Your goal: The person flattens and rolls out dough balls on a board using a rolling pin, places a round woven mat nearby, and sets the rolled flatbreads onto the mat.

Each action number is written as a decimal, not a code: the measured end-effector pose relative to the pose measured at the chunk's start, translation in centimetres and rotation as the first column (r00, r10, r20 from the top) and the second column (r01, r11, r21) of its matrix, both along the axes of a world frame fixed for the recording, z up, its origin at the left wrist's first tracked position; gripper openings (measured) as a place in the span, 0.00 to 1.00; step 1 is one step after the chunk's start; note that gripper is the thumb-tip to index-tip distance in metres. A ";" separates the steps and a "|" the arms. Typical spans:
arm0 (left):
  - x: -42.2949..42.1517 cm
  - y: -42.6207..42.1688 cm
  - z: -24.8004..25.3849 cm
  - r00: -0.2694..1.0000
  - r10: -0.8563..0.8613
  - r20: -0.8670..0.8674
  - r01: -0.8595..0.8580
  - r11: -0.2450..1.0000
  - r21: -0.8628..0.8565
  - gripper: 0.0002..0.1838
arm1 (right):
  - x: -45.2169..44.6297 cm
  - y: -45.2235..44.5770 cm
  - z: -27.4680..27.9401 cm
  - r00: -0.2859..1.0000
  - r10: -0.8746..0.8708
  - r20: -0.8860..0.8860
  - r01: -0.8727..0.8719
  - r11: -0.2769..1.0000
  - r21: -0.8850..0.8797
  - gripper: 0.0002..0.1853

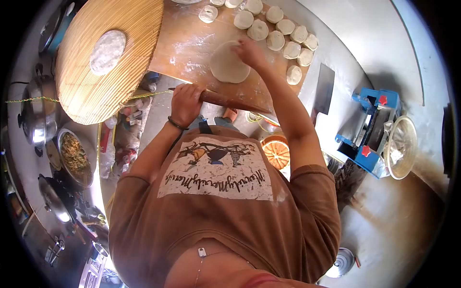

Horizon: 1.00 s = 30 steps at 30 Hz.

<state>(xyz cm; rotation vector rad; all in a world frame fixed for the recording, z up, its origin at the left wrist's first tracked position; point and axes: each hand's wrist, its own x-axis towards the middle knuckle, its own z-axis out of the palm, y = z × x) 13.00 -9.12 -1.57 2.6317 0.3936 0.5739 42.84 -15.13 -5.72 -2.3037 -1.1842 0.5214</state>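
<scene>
Shirt (216, 221), then dough (227, 66) against right fingers (242, 48)

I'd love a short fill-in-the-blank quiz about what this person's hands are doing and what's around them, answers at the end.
1. The ____ hand holds the rolling pin.
2. The right hand touches a flat sheet of ____.
3. The slatted mat carries ____ flat round.
4. In the picture, the cleaver lies to the ____ of the wooden board.

Missing words: left; dough; one; right.
</scene>
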 end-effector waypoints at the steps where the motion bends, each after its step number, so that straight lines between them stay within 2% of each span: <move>1: 0.3 0.0 0.1 1.000 0.001 0.005 -0.001 1.000 0.010 0.18 | -0.3 -0.5 2.3 0.998 -0.021 -0.058 0.011 0.986 -0.165 0.21; 3: 0.9 -0.1 0.4 1.000 -0.001 0.012 0.000 1.000 0.031 0.17 | -0.9 -2.9 9.7 0.983 -0.096 -0.159 0.009 0.879 -0.476 0.21; 5: 1.5 0.0 0.0 1.000 0.017 -0.019 -0.017 1.000 -0.011 0.17 | 1.1 -7.8 3.2 0.998 0.053 -0.021 -0.057 0.907 -0.417 0.20; 6: 2.0 0.0 -0.2 0.999 0.021 -0.038 -0.022 0.999 -0.033 0.17 | 0.8 -8.8 3.7 0.999 -0.041 -0.024 0.030 0.938 -0.346 0.22; 8: 3.2 0.1 -1.0 0.996 0.011 -0.087 -0.020 0.994 -0.104 0.25 | -1.5 -11.8 5.7 0.973 -0.227 -0.050 0.213 0.956 -0.199 0.26; 9: 3.8 0.1 -1.5 0.994 0.007 -0.111 -0.022 0.990 -0.137 0.29 | -2.4 -13.1 5.4 0.990 -0.065 0.126 0.077 0.993 -0.094 0.28; 10: 4.6 -0.4 -2.0 0.993 0.035 -0.113 -0.041 0.998 -0.052 0.31 | -3.4 -14.3 4.4 0.947 0.080 0.310 -0.080 0.997 -0.013 0.30; 11: 5.5 -1.2 -2.7 0.992 0.064 -0.112 -0.060 0.998 0.036 0.33 | -3.8 -14.9 3.5 0.848 0.197 0.493 -0.247 0.968 0.038 0.32; 12: 6.4 -1.4 -3.2 0.990 0.094 -0.105 -0.080 0.989 0.127 0.35 | -3.5 -14.4 3.3 0.853 0.180 0.489 -0.228 0.973 0.041 0.33; 15: 10.1 3.0 -6.5 0.974 0.184 -0.133 -0.146 0.956 0.255 0.39 | -1.7 -11.0 2.2 0.876 0.121 0.467 -0.164 0.985 0.051 0.37; 17: 13.2 5.8 -6.0 0.941 0.311 -0.137 -0.258 0.916 0.308 0.42 | 0.2 -8.5 2.5 0.894 0.081 0.442 -0.113 0.992 0.047 0.39; 18: 13.3 6.4 -5.2 0.942 0.268 -0.201 -0.224 0.950 0.217 0.42 | 0.0 -9.5 2.2 0.882 0.111 0.457 -0.149 0.988 0.048 0.40; 20: 9.9 4.3 -4.8 0.940 0.191 -0.284 -0.113 0.956 0.271 0.42 | -0.5 -12.2 1.0 0.849 0.152 0.506 -0.213 0.975 0.064 0.41; 21: 7.6 2.7 -4.6 0.934 0.155 -0.323 -0.056 0.953 0.296 0.43 | -2.5 -15.3 0.8 0.834 0.220 0.507 -0.242 0.970 -0.024 0.42; 22: 4.8 0.8 -4.5 0.940 0.116 -0.322 -0.042 0.973 0.227 0.43 | -4.2 -17.7 0.8 0.817 0.289 0.499 -0.269 0.956 -0.113 0.42; 23: 3.3 0.0 -4.5 0.945 0.080 -0.316 -0.031 0.987 0.159 0.43 | -3.7 -17.0 1.1 0.820 0.304 0.485 -0.296 0.951 -0.095 0.42; 24: 3.2 0.3 -4.8 0.928 0.114 -0.354 -0.066 0.987 0.145 0.43 | -4.0 -16.6 1.9 0.829 0.318 0.460 -0.317 0.945 -0.081 0.43; 25: 3.8 1.5 -5.9 0.927 0.167 -0.335 -0.100 0.973 0.208 0.43 | -5.1 -16.6 3.0 0.845 0.335 0.418 -0.336 0.939 -0.074 0.43; 26: 5.8 4.1 -7.6 0.924 0.224 -0.310 -0.139 0.952 0.272 0.44 | -4.3 -14.1 4.8 0.833 0.317 0.455 -0.345 0.938 -0.021 0.45; 27: 7.4 6.1 -8.4 0.921 0.288 -0.261 -0.190 0.919 0.346 0.44 | -2.3 -12.0 3.5 0.843 0.257 0.472 -0.302 0.953 0.019 0.45; 29: 8.7 6.6 -5.1 0.923 0.236 -0.303 -0.141 0.942 0.305 0.44 | 0.2 -9.1 1.6 0.861 0.144 0.488 -0.218 0.971 0.097 0.45; 30: 9.3 6.6 -3.8 0.924 0.208 -0.321 -0.115 0.952 0.283 0.44 | -0.4 -10.5 1.3 0.871 0.165 0.463 -0.210 0.977 0.047 0.45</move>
